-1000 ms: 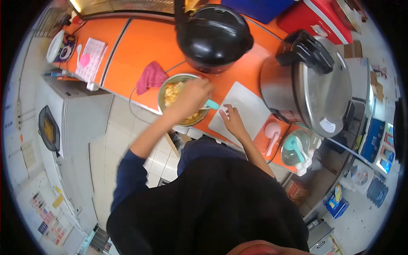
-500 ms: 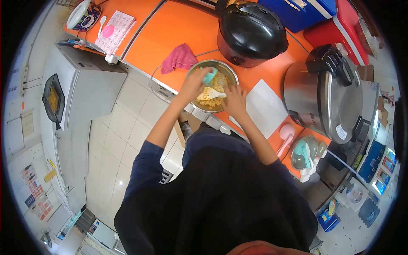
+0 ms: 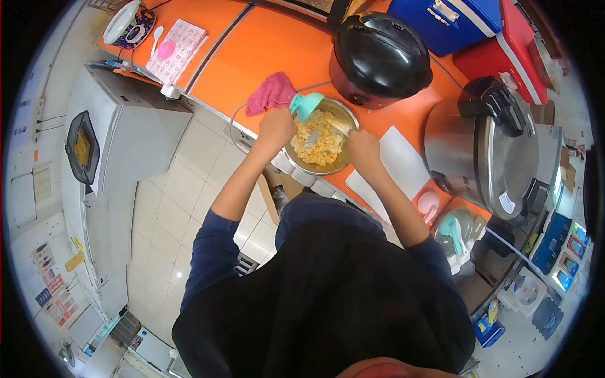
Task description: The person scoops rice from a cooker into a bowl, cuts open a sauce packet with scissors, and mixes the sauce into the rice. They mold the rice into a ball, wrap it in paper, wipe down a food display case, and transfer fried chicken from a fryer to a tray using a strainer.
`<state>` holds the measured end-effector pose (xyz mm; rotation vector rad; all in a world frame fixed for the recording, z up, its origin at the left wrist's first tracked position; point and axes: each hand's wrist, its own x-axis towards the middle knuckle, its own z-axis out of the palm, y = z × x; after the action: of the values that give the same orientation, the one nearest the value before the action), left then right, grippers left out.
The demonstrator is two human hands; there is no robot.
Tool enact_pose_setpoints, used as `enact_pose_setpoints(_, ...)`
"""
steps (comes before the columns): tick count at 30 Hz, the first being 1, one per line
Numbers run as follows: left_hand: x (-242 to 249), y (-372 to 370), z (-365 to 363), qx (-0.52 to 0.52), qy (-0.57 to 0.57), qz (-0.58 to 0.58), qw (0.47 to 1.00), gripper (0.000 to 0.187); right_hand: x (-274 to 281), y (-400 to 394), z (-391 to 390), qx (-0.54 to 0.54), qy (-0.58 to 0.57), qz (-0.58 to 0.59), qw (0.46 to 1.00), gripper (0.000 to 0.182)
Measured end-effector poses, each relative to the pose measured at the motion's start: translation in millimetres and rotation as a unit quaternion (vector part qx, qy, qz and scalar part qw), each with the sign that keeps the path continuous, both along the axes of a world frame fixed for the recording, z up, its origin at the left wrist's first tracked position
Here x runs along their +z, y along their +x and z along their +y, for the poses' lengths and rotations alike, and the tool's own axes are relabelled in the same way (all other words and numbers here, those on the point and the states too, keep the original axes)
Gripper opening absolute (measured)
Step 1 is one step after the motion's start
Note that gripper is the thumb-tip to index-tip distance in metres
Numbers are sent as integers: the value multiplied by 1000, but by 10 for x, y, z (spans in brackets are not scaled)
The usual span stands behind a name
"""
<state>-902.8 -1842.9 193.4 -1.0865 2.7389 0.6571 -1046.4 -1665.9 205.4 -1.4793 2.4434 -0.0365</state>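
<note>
The left hand [image 3: 277, 128] grips the teal scoop [image 3: 305, 108] by closed fingers over the bowl's [image 3: 335, 111] far left rim; the right hand [image 3: 365, 150] closes around the spatula [image 3: 340, 126] at the right. Low, gentle strokes suit the rice [image 3: 320, 142] inside.

Background: blue cooler [image 3: 416, 24] touching red cooler [image 3: 488, 66], both behind closed black rice cooker [image 3: 386, 60] and big steel cooker [image 3: 455, 142]; crumpled pink cloth [image 3: 271, 94] on orange counter [image 3: 252, 57]; far left, white spoon [image 3: 157, 39] between patterned container [image 3: 138, 33] and pink-printed sheet [image 3: 187, 49], white cabinet [image 3: 148, 138] below.
</note>
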Motion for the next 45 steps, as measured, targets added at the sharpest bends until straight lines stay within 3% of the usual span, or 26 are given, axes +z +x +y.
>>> enact_pose_setpoints(2, 239, 22, 36, 29, -53, 14, 998, 29, -160, 113, -223, 39, -32, -10, 999, 11)
enact_pose_setpoints(6, 156, 41, -16, -74, -118, 23, 990, 23, -520, 469, -318, 172, -62, 36, 982, 11)
enact_pose_setpoints(10, -33, 98, 150, -124, -174, 4, 977, 27, -549, 545, 118, 165, -28, -35, 985, 10)
enact_pose_setpoints(16, -48, 72, 315, -129, -143, 21, 981, 21, -311, 425, 125, 63, -31, -56, 996, 12)
enact_pose_setpoints(18, -56, 61, 276, -144, -140, 19, 979, 21, -443, 502, 117, 144, 2, -78, 987, 13)
enact_pose_setpoints(21, -29, 63, 248, -160, -131, 10, 978, 22, -273, 648, 417, 163, 38, -118, 979, 13)
enact_pose_setpoints(23, 0, 85, 295, -169, -119, 1, 978, 22, -114, 547, 383, 150, 52, -103, 982, 12)
enact_pose_setpoints(25, 25, 85, 355, -165, -112, -3, 980, 26, -109, 365, 229, 55, -28, -70, 996, 12)
enact_pose_setpoints(29, -42, 85, 390, -164, -130, 15, 978, 24, -650, 375, 548, 117, 9, -81, 990, 12)
enact_pose_setpoints(33, -160, 147, 583, -191, -142, -15, 971, 25, -178, 398, 748, 141, 46, -89, 985, 10)
enact_pose_setpoints(37, -380, -27, 737, -189, -203, -33, 960, 27, -115, -129, 351, 78, 40, -86, 992, 13)
enact_pose_setpoints(41, -189, -275, 631, -253, -169, -86, 949, 25, -197, -243, 289, 71, 42, -107, 991, 14)
enact_pose_setpoints(43, -32, -332, 611, -316, -84, -205, 923, 24, -262, -297, 408, 16, -15, -133, 991, 17)
enact_pose_setpoints(45, -47, -333, 567, -295, -54, -205, 932, 21, -488, -473, 467, -19, 4, -162, 987, 18)
